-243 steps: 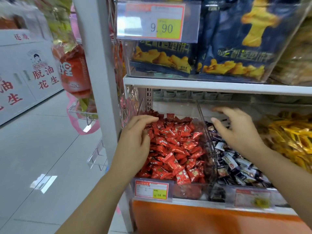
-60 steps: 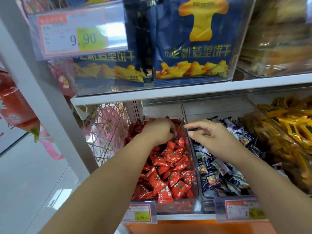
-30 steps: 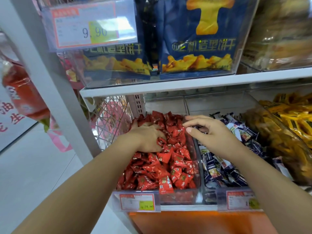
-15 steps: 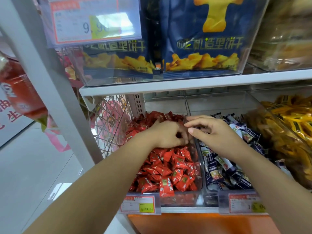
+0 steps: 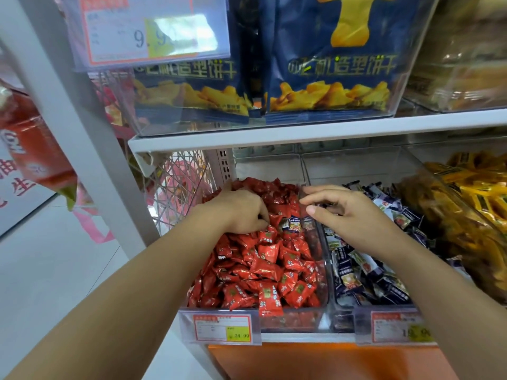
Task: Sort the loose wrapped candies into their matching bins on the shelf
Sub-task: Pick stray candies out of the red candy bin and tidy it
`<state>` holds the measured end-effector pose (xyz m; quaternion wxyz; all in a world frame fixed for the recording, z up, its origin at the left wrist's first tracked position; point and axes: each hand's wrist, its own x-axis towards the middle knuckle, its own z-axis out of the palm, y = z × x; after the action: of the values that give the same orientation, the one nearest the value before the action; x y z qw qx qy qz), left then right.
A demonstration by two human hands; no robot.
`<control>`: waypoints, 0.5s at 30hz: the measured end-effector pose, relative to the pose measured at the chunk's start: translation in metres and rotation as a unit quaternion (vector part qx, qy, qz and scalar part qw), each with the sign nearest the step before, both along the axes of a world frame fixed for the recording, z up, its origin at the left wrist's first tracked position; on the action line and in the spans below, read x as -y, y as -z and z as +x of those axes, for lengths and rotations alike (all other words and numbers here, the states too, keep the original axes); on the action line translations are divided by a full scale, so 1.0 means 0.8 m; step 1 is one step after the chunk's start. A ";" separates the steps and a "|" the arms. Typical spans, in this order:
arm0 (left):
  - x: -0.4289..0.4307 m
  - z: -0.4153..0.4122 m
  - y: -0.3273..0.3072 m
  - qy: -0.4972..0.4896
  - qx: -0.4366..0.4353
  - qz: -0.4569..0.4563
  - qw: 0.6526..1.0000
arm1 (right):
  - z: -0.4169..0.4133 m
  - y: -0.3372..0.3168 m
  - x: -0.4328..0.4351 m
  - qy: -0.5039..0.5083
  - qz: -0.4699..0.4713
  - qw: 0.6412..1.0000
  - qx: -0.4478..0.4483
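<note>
A clear bin (image 5: 323, 272) on the lower shelf is heaped with red wrapped candies (image 5: 263, 270). My left hand (image 5: 238, 212) rests on the back of that heap with its fingers curled down into the wrappers, so what it grips is hidden. One or two dark blue wrapped candies (image 5: 292, 225) lie among the red ones just right of its fingertips. My right hand (image 5: 348, 215) hovers over the divider between bins, fingers loosely bent and holding nothing. Below it is the bin of dark blue candies (image 5: 365, 270).
A third bin of yellow wrapped candies (image 5: 480, 193) stands at the right. The upper shelf edge (image 5: 301, 134) hangs low over the bins, carrying a clear box of blue biscuit bags (image 5: 329, 64). A white post (image 5: 82, 133), a wire rack (image 5: 178, 187) and red bags (image 5: 35, 149) are left.
My left hand has drawn back to the left, away from my right hand, uncovering the dark blue candies in the red bin. My right hand has stayed over the divider.
</note>
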<state>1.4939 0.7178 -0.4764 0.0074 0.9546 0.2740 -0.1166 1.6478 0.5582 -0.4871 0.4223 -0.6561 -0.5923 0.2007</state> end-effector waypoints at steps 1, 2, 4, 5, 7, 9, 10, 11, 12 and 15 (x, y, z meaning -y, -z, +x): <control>0.001 0.000 -0.004 -0.010 -0.006 -0.001 1.000 | 0.000 0.000 0.000 0.000 0.000 1.000 0.000; 0.002 0.001 -0.008 -0.023 -0.014 -0.002 1.000 | 0.000 -0.001 0.001 -0.001 0.000 1.000 0.000; 0.005 0.005 -0.016 -0.044 -0.034 -0.006 0.998 | 0.000 -0.001 0.000 -0.001 -0.001 1.000 0.001; 0.007 0.009 -0.019 -0.047 -0.038 -0.006 0.998 | 0.000 -0.001 0.000 0.000 -0.001 1.000 0.003; 0.013 0.020 -0.024 -0.032 -0.012 0.016 0.999 | 0.000 -0.001 -0.001 0.001 0.000 1.000 0.005; 0.020 0.033 -0.023 0.003 0.059 0.041 0.997 | 0.000 -0.001 -0.001 0.002 0.002 1.000 0.003; 0.024 0.039 -0.020 0.015 0.090 0.026 0.995 | 0.000 -0.001 -0.001 0.002 0.003 1.000 0.000; 0.027 0.044 -0.015 0.017 0.105 -0.011 0.994 | -0.001 -0.002 -0.001 0.001 0.003 1.000 -0.003; 0.029 0.048 -0.008 0.011 0.105 -0.054 0.993 | -0.001 -0.002 -0.001 0.001 0.003 1.000 -0.004; 0.022 0.052 0.016 -0.016 0.065 -0.101 0.993 | -0.001 -0.002 -0.001 0.002 0.001 1.000 -0.002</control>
<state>1.5353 0.6999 -0.4889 0.1229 0.9501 0.2751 -0.0814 1.6472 0.5588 -0.4859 0.4249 -0.6561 -0.5906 0.2005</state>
